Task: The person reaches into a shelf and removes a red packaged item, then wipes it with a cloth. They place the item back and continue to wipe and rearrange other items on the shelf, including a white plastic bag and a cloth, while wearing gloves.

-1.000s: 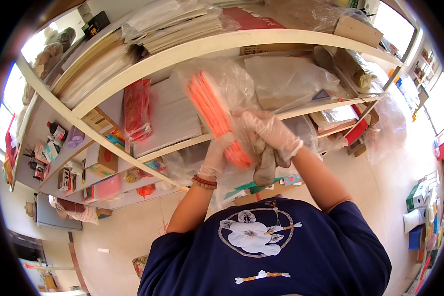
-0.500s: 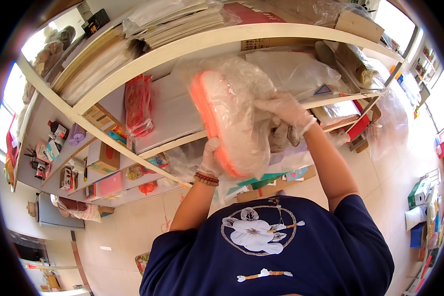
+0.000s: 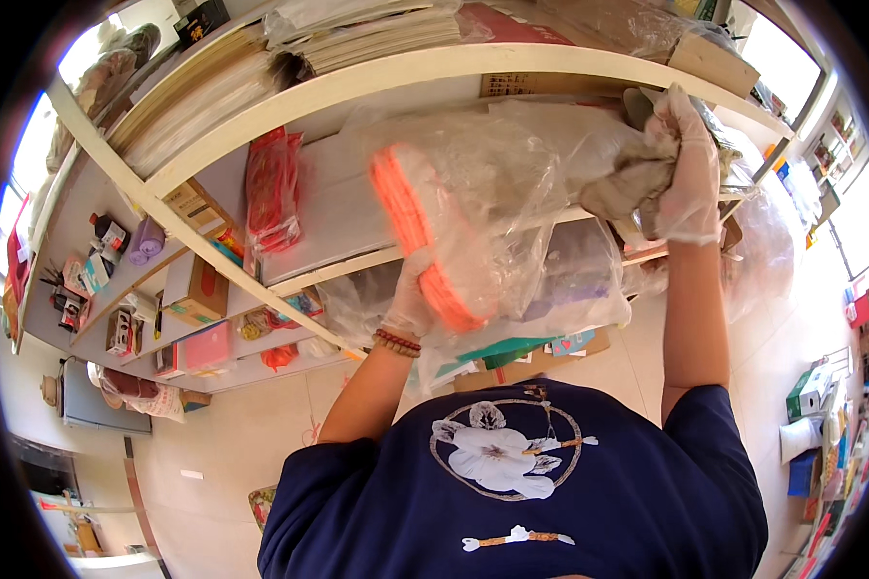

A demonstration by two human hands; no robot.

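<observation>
The left hand (image 3: pixel 410 299), in a thin clear glove, is clenched around the lower edge of a clear crinkled plastic bag (image 3: pixel 483 207) that holds a flat stack of white sheets edged in orange (image 3: pixel 420 236). The bag is lifted in front of the cream shelf board (image 3: pixel 377 68), with the stack tilted so its orange edge runs from upper left down to the left hand, which grips right at the stack's lower end. The right hand (image 3: pixel 681 169), also gloved, is raised well apart to the right and is closed on a crumpled grey-beige cloth (image 3: pixel 628 183), pressed against the upper right part of the bag near the shelf edge. A beaded bracelet (image 3: pixel 396 343) sits on the left wrist. On the shelf to the left of the bag a red plastic-wrapped packet (image 3: pixel 272 198) stands upright, and a brown cardboard box (image 3: pixel 198 289) lies in a lower compartment; what is in the box cannot be seen
</observation>
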